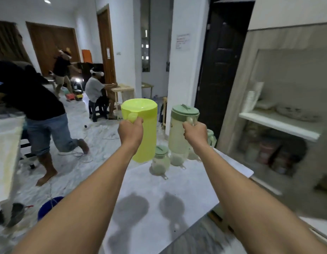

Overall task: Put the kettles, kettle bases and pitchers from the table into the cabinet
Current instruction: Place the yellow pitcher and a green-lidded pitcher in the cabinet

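Observation:
My left hand [130, 132] grips the handle of a tall yellow-green pitcher [146, 129], held upright above the white table [177, 187]. My right hand [194, 134] grips the handle of a clear pitcher with a pale green lid [179, 132], also lifted off the table. Below them, at the table's far end, stand small clear pitchers with green lids [160, 160], one partly hidden behind my right wrist [212, 138]. The cabinet [280, 123] with a white shelf is to the right, its picture blurred.
A person in a black shirt and jeans [40, 114] strides across the floor at left. Another person sits on a stool [96, 94] farther back. A blue bucket [47, 208] and a grey pot [14, 215] sit on the floor at lower left. Plates and jars fill the cabinet shelves.

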### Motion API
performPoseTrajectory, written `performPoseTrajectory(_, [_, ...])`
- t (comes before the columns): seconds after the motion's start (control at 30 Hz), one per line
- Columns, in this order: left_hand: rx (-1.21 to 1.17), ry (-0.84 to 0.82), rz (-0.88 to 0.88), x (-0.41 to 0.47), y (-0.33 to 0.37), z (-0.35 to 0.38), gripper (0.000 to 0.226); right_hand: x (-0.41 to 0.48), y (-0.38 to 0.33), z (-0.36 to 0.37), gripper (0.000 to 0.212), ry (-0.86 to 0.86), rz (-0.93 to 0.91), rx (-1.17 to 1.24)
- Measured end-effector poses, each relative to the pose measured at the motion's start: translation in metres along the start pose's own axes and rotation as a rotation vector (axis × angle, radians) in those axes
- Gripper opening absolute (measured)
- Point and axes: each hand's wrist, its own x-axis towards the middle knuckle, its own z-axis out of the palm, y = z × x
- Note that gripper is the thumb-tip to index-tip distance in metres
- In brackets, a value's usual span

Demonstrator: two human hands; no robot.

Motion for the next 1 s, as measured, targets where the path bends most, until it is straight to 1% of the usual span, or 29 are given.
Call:
performPoseTrajectory(0.1, [-0.008,-0.072,0.030,-0.020,0.019,0.023,0.026,-0.004,-0.011,-0.048,0.015,0.075,-0.013,-0.029])
performPoseTrajectory(0.27, [-0.081,-0.219,0.042,-0.065,0.051,0.072,0.036,-0.020,-0.018,-0.134,0.018,0.242,-0.024,-0.092])
performPoseTrajectory(0.33, [-0.117,-0.275,0.051,-0.085,0.065,0.093,0.034,-0.027,-0.020,-0.169,0.013,0.297,-0.030,-0.108])
performPoseTrajectory(0.47, [-0.142,-0.383,0.076,-0.131,0.096,0.137,0.030,-0.040,-0.021,-0.244,0.016,0.426,-0.009,-0.138])
performPoseTrajectory(0.57, [-0.183,-0.449,0.091,-0.164,0.115,0.173,0.034,-0.047,-0.019,-0.301,0.019,0.521,0.006,-0.166])
performPoseTrajectory(0.7, [-0.234,-0.555,0.093,-0.214,0.141,0.223,0.031,-0.052,-0.018,-0.377,0.018,0.642,0.011,-0.173])
performPoseTrajectory(0.9, [-0.302,-0.688,0.160,-0.291,0.179,0.289,0.019,-0.064,-0.014,-0.483,0.019,0.762,0.025,-0.216])
performPoseTrajectory(1.0, [-0.334,-0.714,0.143,-0.326,0.195,0.322,0.024,-0.070,-0.010,-0.534,0.020,0.789,0.019,-0.230])
